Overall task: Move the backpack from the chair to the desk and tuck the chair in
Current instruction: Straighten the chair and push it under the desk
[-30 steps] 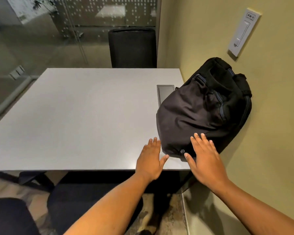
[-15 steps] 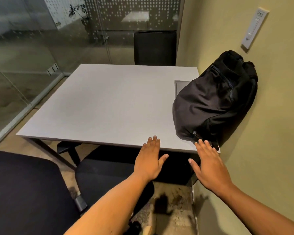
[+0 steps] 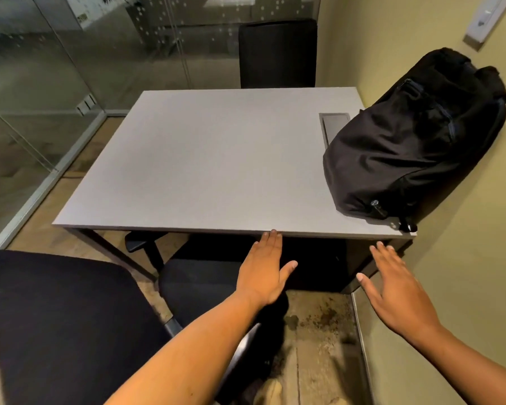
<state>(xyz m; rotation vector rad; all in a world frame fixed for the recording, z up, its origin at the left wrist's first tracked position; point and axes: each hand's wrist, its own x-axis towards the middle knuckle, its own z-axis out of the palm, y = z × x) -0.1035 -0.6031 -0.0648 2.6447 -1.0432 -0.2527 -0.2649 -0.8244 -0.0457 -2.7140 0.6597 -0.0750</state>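
Black backpack [image 3: 415, 141] now sits on worktop [image 3: 205, 159], leaning on wall, rt corner. Both hands have withdrawn off it since 1 s ago: left grip [image 3: 263, 267] and right grip [image 3: 398, 287] open, empty. Placement done; chair [image 3: 199, 276] not yet tucked.

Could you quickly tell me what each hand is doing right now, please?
Left hand: open, fingers spread, holding nothing, near the desk edge.
Right hand: open, empty, clear of the backpack.
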